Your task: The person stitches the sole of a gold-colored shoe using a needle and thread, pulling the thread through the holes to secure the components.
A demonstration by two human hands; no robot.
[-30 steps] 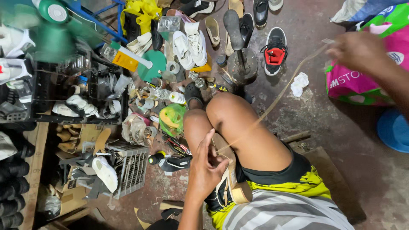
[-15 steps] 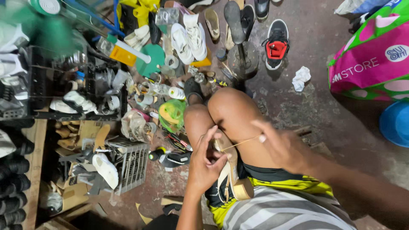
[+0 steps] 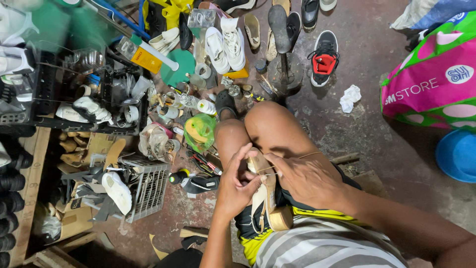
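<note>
A tan sandal with a wooden heel (image 3: 267, 201) rests between my thighs, sole edge up. My left hand (image 3: 237, 184) grips the sandal near its toe end. My right hand (image 3: 303, 177) is on the sandal's other side, fingers pinched on a thin light thread (image 3: 303, 156) that loops up over my thigh and back to the shoe. Both hands touch the sandal just below my bent knees (image 3: 263, 124).
Shoes, sandals and a white sneaker pair (image 3: 225, 45) lie on the concrete floor ahead. A metal shoe last stand (image 3: 283, 69) is by my knee. Tool crates (image 3: 89, 94), a wire basket (image 3: 148, 188), a pink-green bag (image 3: 431, 84), blue bucket (image 3: 458, 154).
My right hand swung from far out on the right, with the thread drawn long, back down to the sandal. The left hand kept its hold.
</note>
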